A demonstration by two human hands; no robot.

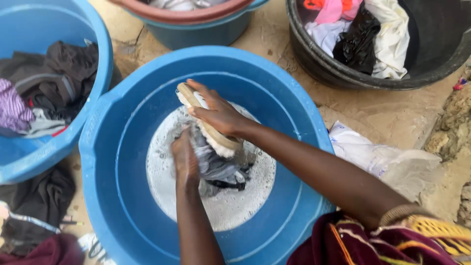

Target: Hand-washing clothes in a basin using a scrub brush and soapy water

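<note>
A large blue basin holds soapy water with foam. In it lies a wet grey and dark striped garment. My left hand is clenched on the garment's left side and holds it up out of the suds. My right hand grips a wooden scrubbing brush with white bristles, pressed bristles-down on the top of the garment.
A second blue basin at left holds dark and purple clothes. A black tub at top right holds white, pink and black laundry. A teal bucket stands at top. Dark clothes lie on the ground at bottom left. A white plastic bag lies at right.
</note>
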